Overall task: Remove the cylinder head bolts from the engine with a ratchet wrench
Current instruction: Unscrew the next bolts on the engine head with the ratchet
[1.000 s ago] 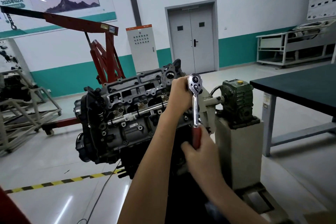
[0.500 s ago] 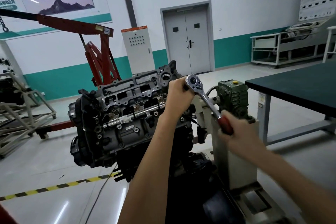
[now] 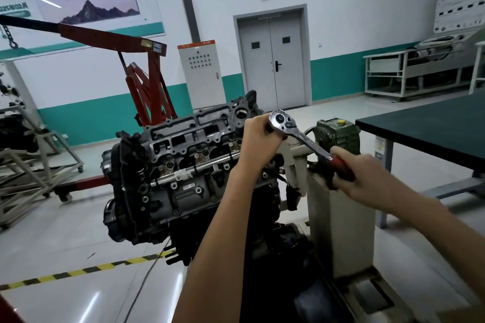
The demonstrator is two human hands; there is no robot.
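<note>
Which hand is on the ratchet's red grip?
The right hand grips the red handle, out by the green gearbox. The left hand is curled under the chrome ratchet head at the engine.

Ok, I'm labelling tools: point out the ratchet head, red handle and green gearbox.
Ratchet head (image 3: 280, 120): head view, centre of its round chrome face.
Red handle (image 3: 342, 167): head view, middle of the exposed grip.
Gearbox (image 3: 341, 136): head view, front of its green housing.

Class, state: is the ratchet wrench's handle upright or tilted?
Tilted: the ratchet wrench slants from its head down to the right hand.
</note>
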